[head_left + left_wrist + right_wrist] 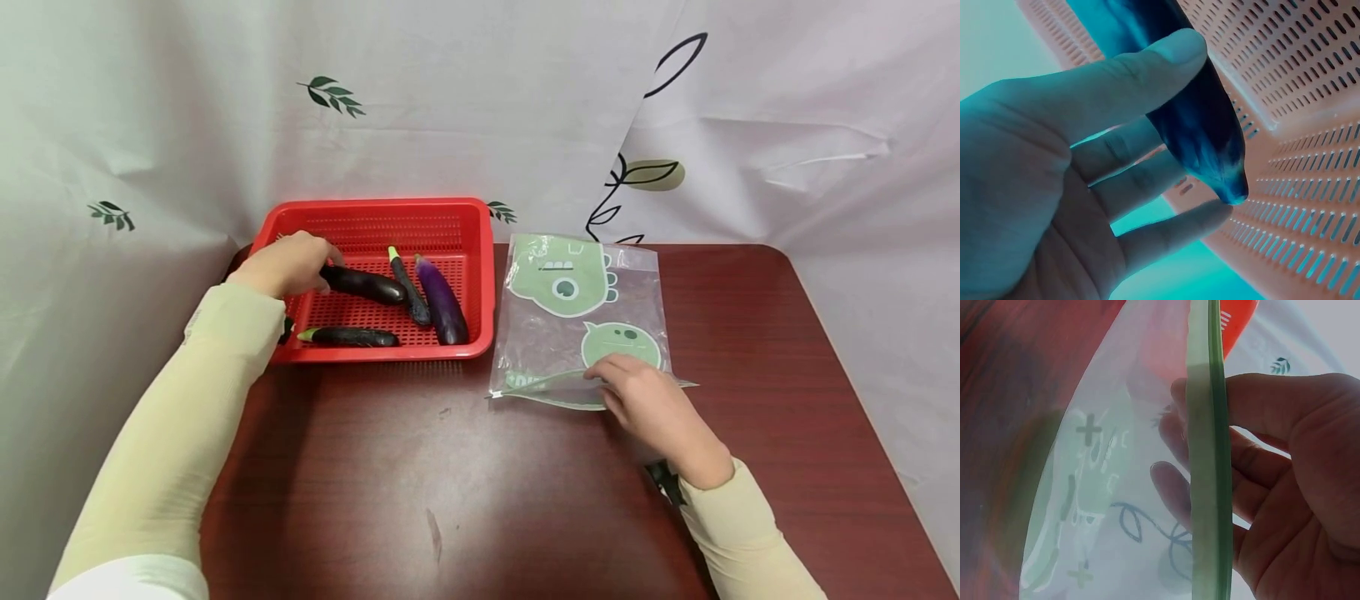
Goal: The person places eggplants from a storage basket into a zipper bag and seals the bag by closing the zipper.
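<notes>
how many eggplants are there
4, all in or over the red basket: dark eggplant in the left hand, slim one at its end, purple one rightmost, short one along the front.

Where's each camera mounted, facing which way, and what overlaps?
Head: on the head, facing forward and down at basket and bag; left hand, right hand, sleeves show.
Left wrist: mounted there, facing the left hand gripping an eggplant.
Right wrist: mounted there, facing the right hand at the bag's edge.
Shared, head and left wrist: basket, gripped eggplant, left hand.
</notes>
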`<action>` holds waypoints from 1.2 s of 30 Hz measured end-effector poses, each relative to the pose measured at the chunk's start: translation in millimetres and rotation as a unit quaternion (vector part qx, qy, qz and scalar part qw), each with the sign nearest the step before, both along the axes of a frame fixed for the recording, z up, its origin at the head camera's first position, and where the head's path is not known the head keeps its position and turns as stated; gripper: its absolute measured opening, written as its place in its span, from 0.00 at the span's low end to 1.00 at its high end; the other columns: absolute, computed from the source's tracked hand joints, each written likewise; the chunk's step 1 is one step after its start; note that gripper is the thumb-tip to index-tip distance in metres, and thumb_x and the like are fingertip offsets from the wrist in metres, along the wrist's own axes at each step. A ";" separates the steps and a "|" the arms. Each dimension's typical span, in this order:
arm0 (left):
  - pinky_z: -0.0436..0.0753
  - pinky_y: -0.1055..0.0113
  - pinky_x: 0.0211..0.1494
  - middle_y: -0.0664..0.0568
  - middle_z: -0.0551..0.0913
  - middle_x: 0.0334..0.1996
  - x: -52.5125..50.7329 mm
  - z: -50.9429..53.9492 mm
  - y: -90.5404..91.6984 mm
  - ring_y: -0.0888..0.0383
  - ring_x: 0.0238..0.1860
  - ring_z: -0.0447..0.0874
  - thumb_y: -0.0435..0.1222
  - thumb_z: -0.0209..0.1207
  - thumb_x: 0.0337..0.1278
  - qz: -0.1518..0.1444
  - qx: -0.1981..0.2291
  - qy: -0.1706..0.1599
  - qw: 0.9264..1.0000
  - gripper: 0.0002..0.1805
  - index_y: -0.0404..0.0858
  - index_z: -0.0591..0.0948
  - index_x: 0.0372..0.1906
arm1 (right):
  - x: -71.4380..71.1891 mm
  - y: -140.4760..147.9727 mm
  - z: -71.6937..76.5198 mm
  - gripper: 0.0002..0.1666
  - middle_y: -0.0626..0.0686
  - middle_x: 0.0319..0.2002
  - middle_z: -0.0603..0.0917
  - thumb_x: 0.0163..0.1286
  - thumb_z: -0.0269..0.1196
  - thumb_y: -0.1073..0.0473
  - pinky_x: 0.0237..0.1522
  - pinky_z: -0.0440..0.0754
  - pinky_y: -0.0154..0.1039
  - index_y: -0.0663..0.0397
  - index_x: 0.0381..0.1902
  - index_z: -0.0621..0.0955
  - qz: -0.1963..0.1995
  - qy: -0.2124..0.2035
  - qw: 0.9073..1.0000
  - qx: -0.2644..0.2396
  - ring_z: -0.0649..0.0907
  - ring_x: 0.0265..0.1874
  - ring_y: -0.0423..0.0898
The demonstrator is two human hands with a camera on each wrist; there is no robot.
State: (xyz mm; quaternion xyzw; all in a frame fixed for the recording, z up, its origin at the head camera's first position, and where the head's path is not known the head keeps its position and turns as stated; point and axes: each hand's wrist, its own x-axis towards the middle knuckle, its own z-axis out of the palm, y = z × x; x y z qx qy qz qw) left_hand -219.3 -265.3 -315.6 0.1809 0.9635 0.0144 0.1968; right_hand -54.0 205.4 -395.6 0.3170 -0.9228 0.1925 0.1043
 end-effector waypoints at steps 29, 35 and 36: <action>0.80 0.47 0.47 0.44 0.88 0.42 41.6 21.8 15.8 0.48 0.39 0.84 0.34 0.73 0.52 -0.072 0.055 0.129 0.987 0.21 0.39 0.87 0.53 | -4.9 6.2 -0.1 0.26 0.56 0.46 0.84 0.49 0.74 0.74 0.46 0.82 0.53 0.61 0.48 0.82 -0.029 -0.006 0.999 -0.016 0.82 0.49 0.56; 0.81 0.47 0.48 0.44 0.88 0.43 50.3 25.5 23.1 0.48 0.41 0.85 0.36 0.73 0.52 -0.080 0.066 0.140 0.985 0.20 0.40 0.87 0.53 | -6.5 8.1 0.8 0.28 0.57 0.47 0.83 0.47 0.74 0.75 0.47 0.81 0.54 0.62 0.49 0.82 -0.030 0.001 0.999 -0.017 0.81 0.50 0.57; 0.81 0.47 0.48 0.44 0.88 0.43 51.6 25.9 24.4 0.48 0.41 0.85 0.36 0.73 0.52 -0.079 0.065 0.141 0.985 0.21 0.40 0.86 0.53 | -7.1 8.4 1.1 0.28 0.57 0.48 0.83 0.47 0.75 0.75 0.48 0.81 0.54 0.62 0.49 0.82 -0.030 0.004 0.999 -0.017 0.81 0.51 0.57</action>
